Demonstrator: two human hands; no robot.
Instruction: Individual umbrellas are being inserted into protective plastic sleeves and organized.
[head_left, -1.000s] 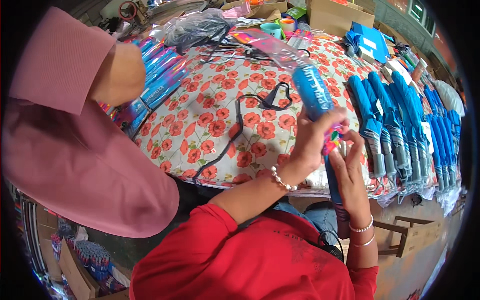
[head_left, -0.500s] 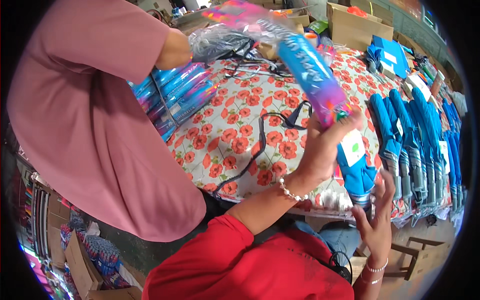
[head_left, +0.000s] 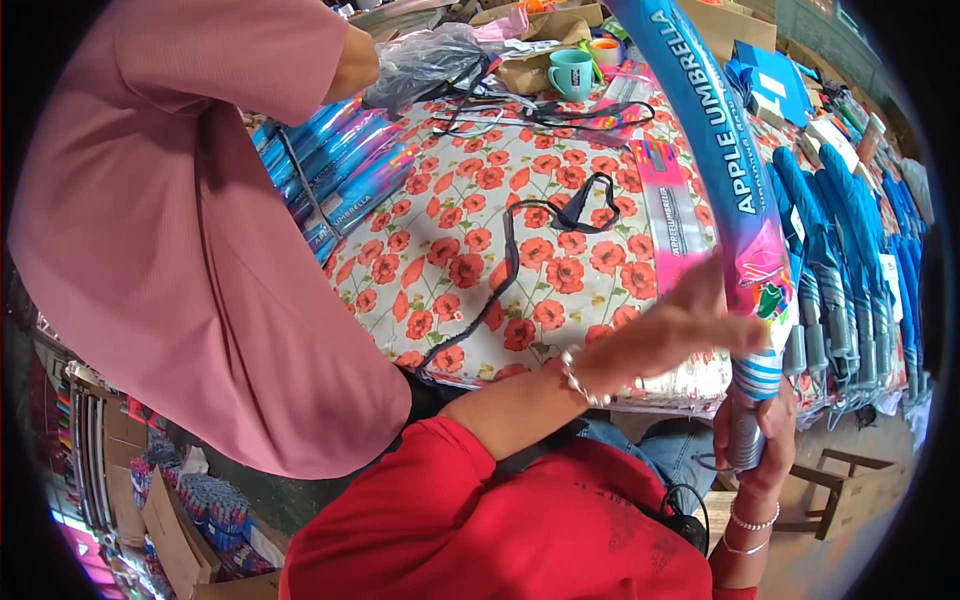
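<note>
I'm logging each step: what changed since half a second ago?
The plastic sleeve has slid farther down over the umbrella. The right hand, open before, now grips the grey handle. The left hand, blurred at the sleeve's lower end, may have loosened its hold. The dark strap still lies on the flowered cloth.

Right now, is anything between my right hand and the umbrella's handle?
Nothing visible: your right hand wraps the umbrella's grey handle. Your blurred left hand is higher, near the lower end of the printed sleeve.
</note>
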